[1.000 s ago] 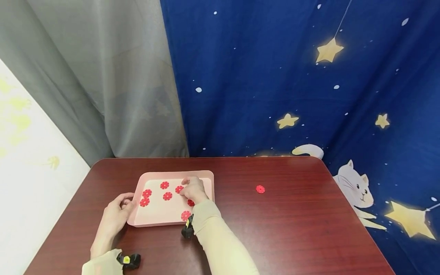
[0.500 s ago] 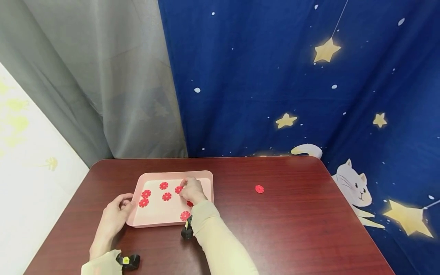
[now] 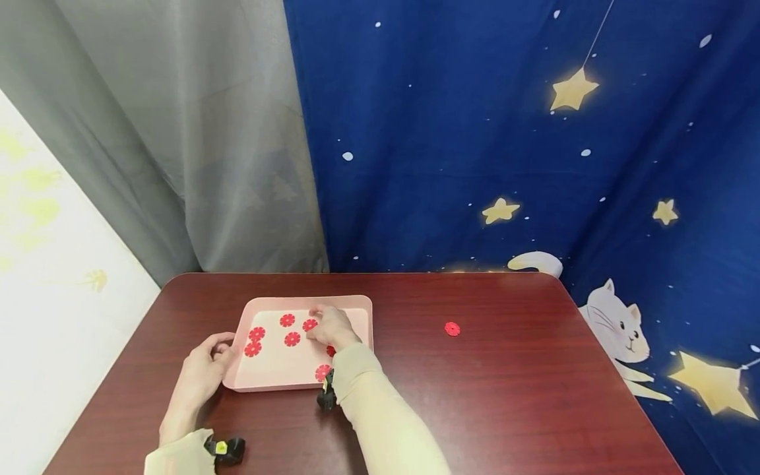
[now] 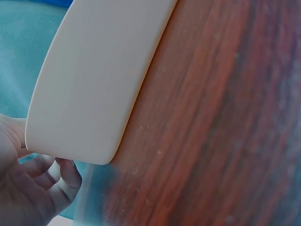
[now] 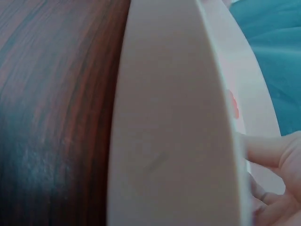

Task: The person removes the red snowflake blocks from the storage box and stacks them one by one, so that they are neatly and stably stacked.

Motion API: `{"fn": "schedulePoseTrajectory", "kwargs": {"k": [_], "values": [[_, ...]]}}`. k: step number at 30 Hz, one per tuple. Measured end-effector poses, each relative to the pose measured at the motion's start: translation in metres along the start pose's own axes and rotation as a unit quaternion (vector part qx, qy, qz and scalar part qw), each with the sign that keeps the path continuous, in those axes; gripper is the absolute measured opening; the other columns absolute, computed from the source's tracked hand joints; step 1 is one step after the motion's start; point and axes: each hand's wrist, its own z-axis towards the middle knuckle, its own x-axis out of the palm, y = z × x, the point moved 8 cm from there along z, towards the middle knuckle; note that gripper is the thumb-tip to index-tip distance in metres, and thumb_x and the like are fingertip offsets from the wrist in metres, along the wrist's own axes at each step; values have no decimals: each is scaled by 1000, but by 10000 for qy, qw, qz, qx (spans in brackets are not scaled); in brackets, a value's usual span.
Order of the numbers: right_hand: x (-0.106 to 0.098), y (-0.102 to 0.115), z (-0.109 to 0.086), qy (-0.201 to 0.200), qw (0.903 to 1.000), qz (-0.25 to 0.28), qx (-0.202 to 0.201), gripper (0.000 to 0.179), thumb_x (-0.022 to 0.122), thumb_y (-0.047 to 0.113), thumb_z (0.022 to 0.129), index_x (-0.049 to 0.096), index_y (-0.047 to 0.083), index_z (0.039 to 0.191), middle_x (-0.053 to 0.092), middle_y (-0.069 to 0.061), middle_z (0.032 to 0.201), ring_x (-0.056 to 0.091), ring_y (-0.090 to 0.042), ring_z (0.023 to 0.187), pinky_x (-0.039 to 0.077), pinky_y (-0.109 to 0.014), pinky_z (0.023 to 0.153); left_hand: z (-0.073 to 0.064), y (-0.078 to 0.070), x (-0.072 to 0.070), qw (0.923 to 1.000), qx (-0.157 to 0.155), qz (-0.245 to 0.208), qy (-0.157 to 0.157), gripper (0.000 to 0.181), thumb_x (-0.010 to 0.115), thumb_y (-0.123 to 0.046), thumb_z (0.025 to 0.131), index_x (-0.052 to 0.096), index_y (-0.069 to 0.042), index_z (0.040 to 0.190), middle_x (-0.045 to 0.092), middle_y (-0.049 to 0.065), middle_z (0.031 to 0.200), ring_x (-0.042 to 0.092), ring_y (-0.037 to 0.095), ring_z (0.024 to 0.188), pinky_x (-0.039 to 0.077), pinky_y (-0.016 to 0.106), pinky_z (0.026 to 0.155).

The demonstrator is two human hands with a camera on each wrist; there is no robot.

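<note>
In the head view a pink tray (image 3: 297, 387) with a pale floor holds several red, notched, flower-shaped plastic discs. Its left rim is gripped by my left hand (image 3: 204, 366); the left wrist view shows that hand's fingers (image 4: 70, 176) bent at the corner of the tray wall. My right hand (image 3: 334, 330) reaches into the tray's right half, thumb and fingers apart beside one red disc (image 3: 310, 325). More discs lie nearby, such as a red disc (image 3: 292, 339) to its left and a red disc (image 3: 323, 373) near the front wall. The right fingertips are partly hidden.
One lone red disc (image 3: 452, 328) lies on the brown table (image 3: 505, 396) to the right of the tray. A grey curtain (image 3: 249, 165) and a blue starry curtain (image 3: 427, 132) hang behind the table's far edge.
The head view shifts slightly. My right fingers draw closer together near the disc, then spread a little again. The left hand and the tray keep their places.
</note>
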Motion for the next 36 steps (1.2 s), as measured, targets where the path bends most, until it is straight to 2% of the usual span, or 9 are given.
{"fn": "schedulePoseTrajectory", "kwargs": {"k": [2, 6, 9, 14, 21, 25, 30, 33, 36], "values": [[0, 3, 0, -22, 9998, -198, -87, 34, 84, 14, 76, 68, 22, 106, 63, 4, 105, 52, -15, 89, 44, -28, 79, 1, 0, 1, 10000, -28, -8, 34, 34, 55, -18, 99, 55, -1, 129, 58, 11, 96, 51, 20, 78, 40, 26, 62], [0, 6, 0, -79, 9992, -353, -143, 23, 82, 13, 78, 64, 20, 92, 57, 4, 84, 49, -15, 78, 42, -28, 68, 2, 2, 0, 10000, -74, -2, 42, 35, 55, -16, 98, 55, -1, 129, 58, 11, 96, 51, 20, 78, 41, 26, 61], [1, 4, -1, -85, 9993, -327, -162, 25, 81, 13, 78, 63, 18, 93, 52, 3, 78, 48, -16, 76, 41, -28, 65, 1, 4, 0, 10000, -70, 22, -8, 35, 56, -17, 98, 55, 0, 129, 58, 11, 96, 51, 21, 78, 40, 26, 62], [1, 0, -4, 79, 9996, -231, -118, 35, 82, 13, 78, 58, 15, 103, 51, 1, 80, 49, -16, 76, 42, -28, 63, -1, 4, 0, 10000, -21, 29, 3, 35, 56, -19, 99, 56, -1, 129, 59, 10, 97, 51, 19, 80, 40, 25, 64], [-3, -5, -4, 177, 9997, -120, 94, 23, 78, 9, 82, 56, 12, 86, 51, -4, 78, 50, -18, 57, 40, -29, 45, 2, 2, 1, 10000, -46, -15, 38, 35, 55, -18, 99, 55, -1, 129, 57, 11, 96, 50, 21, 79, 40, 26, 62], [-2, -5, -4, 258, 9994, -249, 20, 23, 77, 11, 83, 54, 13, 86, 51, -3, 79, 50, -18, 61, 41, -29, 48, 1, 3, 2, 9999, -96, -2, 70, 35, 55, -18, 99, 55, -1, 130, 57, 11, 96, 50, 21, 79, 39, 27, 63], [-1, -6, -5, 307, 9987, -403, -76, 27, 78, 15, 83, 56, 13, 98, 51, -2, 82, 50, -16, 72, 42, -28, 57, 1, 1, 2, 9999, 23, 111, -8, 32, 55, -16, 98, 57, -2, 127, 58, 9, 93, 50, 19, 77, 38, 27, 63], [-1, -7, -4, 277, 9991, -308, -92, 28, 79, 15, 83, 57, 13, 100, 52, -2, 82, 51, -16, 69, 43, -28, 53, 2, -1, 0, 9999, 81, 110, -81, 31, 56, -17, 98, 58, -2, 126, 58, 9, 91, 49, 18, 75, 38, 27, 62], [-1, -8, -3, 237, 9994, -232, -95, 23, 78, 13, 83, 57, 13, 92, 51, -2, 81, 50, -16, 68, 42, -28, 49, 3, -3, -1, 9999, 71, 87, -103, 32, 57, -18, 98, 58, -2, 125, 58, 9, 91, 49, 18, 74, 38, 27, 61]]}}
